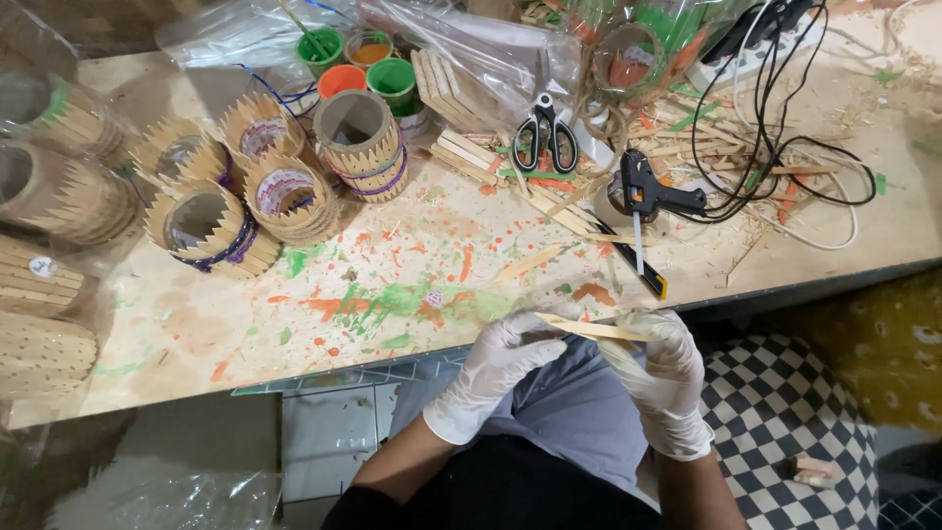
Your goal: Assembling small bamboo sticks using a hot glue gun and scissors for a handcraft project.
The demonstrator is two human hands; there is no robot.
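Both of my gloved hands hang just off the near edge of the workbench (pixel 177 334), over my lap. With my left hand (pixel 500 363) I pinch one end of a flat wooden stick (pixel 589 328), fingers curled shut around it, and my right hand (pixel 667 378) closes on the other end, so the stick lies almost level between them. Up on the paint-spattered bench, just past my right hand, a black glue gun (pixel 648 194) rests among loose sticks and tangled black cables (pixel 775 118), with a yellow-and-black utility knife (pixel 638 270) beside it. Black-handled scissors (pixel 546 135) lie further back. To the left stand several round holders made of pointed sticks (pixel 211 228), and behind them small green and orange paint pots (pixel 365 69).
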